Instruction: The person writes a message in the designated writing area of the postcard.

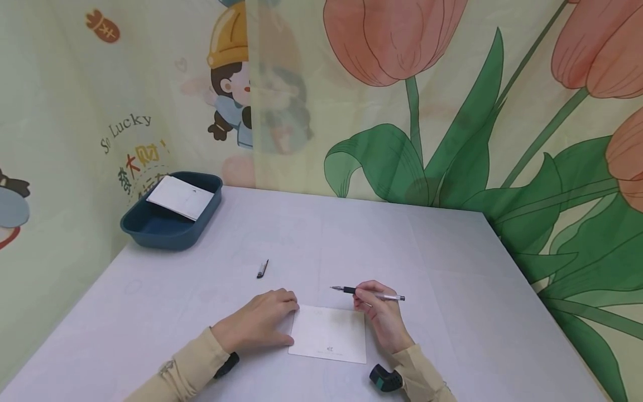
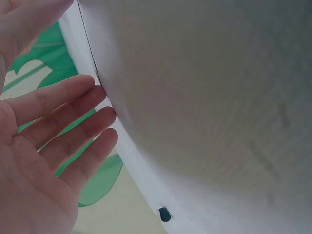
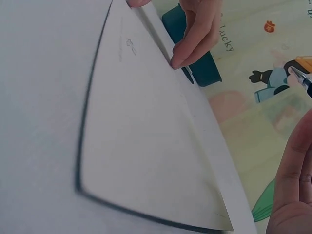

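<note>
A white card with a small printed mark near its lower edge lies flat on the table. My left hand rests at the card's left side, thumb and fingertips right at the edge; in the left wrist view its fingers are spread and nearly straight. My right hand pinches a gel pen with a black grip and clear barrel, over the card's upper right corner. The pen's tip points left, beyond the card's top edge. In the right wrist view, only the pen's tip end shows.
A clear and black pen cap lies on the white table, beyond the left hand. At the back left stands a dark blue bin with a stack of white cards leaning in it. Printed curtains border the table.
</note>
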Available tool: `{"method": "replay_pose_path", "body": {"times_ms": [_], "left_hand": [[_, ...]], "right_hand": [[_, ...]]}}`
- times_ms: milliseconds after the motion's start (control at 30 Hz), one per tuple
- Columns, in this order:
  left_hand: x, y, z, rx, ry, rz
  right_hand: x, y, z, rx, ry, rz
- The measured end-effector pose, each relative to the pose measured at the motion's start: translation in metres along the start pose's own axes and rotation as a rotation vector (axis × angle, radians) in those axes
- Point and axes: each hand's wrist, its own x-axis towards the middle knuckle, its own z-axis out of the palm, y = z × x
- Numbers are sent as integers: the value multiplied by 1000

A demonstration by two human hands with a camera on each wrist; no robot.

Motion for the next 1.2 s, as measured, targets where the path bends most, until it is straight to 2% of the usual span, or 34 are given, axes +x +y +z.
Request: {"method": "replay_pose_path", "body": {"times_ms": [233, 433, 633, 733, 867, 1200], "left_hand": [[0, 1, 1, 25, -16, 11], [2, 11, 4, 24, 0, 46], [9, 19, 5, 64, 21, 58], [12, 20, 4, 87, 29, 42], [15, 20, 4, 86, 34, 35], [18, 22, 5, 61, 27, 12]], "right_hand": [[-1, -3, -2, 33, -51, -47], [-2, -5, -7, 74, -151, -113], [-2, -8, -6, 44, -196, -139], [-1, -10, -3, -25, -161, -140], [0, -10, 6, -172, -112, -138], [2, 0, 27, -403, -119, -111]]}}
